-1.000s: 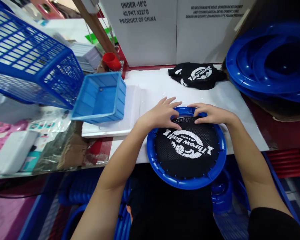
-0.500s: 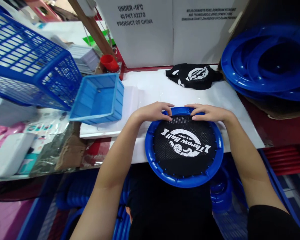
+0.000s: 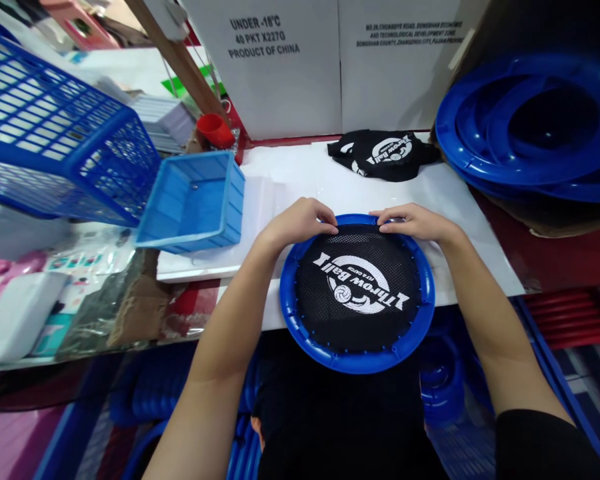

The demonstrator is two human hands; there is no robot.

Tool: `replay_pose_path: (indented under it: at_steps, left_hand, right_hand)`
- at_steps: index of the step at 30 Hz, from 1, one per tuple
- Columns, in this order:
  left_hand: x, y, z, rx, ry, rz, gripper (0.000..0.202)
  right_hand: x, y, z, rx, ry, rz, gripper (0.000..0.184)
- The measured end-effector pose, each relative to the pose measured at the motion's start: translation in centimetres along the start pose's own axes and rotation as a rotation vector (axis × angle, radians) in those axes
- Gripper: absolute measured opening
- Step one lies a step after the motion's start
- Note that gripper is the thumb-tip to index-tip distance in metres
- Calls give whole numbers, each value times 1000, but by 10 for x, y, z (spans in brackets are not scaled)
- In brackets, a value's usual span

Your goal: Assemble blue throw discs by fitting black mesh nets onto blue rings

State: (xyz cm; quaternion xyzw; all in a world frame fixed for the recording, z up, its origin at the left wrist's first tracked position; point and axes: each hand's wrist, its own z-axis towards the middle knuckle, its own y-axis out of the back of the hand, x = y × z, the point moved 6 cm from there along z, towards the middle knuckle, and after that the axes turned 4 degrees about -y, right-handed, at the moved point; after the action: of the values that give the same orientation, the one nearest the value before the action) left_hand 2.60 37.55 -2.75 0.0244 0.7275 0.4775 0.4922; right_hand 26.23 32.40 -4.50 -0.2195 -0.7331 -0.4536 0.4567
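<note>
Head view looks down on a blue round paddle frame [image 3: 356, 361] lying flat on the white table [image 3: 305, 175], its near half hanging over the table edge toward the person. A black mesh net [image 3: 360, 320] printed "Throw Ball" fills the frame, with the lettering upside down to the wearer and running left to right at a slight tilt. The left hand [image 3: 295, 223] and the right hand [image 3: 414, 222] both sit at the far rim, either side of its topmost point. Each grip is drawn together, curled fingertips closed on the net's far edge where it meets the rim. So nearly all of the frame lies on the person's side of the grip. Being round, it has no long axis, and neither hand is nearer than the other. A spare folded net [image 3: 383, 155] lies farther back on the table, well apart.
</note>
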Motion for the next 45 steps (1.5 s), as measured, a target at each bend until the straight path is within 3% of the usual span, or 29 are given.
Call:
replay_pose_path:
  at_steps: [10, 21, 45]
  left_hand:
    - [21, -3, 7, 38, 16, -122, 16]
    - [14, 2, 3, 47, 25, -63, 20]
    - [25, -1, 4, 161, -42, 0, 29]
  right_hand:
    - [-4, 3, 1, -36, -30, -105, 31]
    - [-2, 1, 8, -37, 56, -216, 30]
    - [-3, 0, 13, -54, 90, -228, 32]
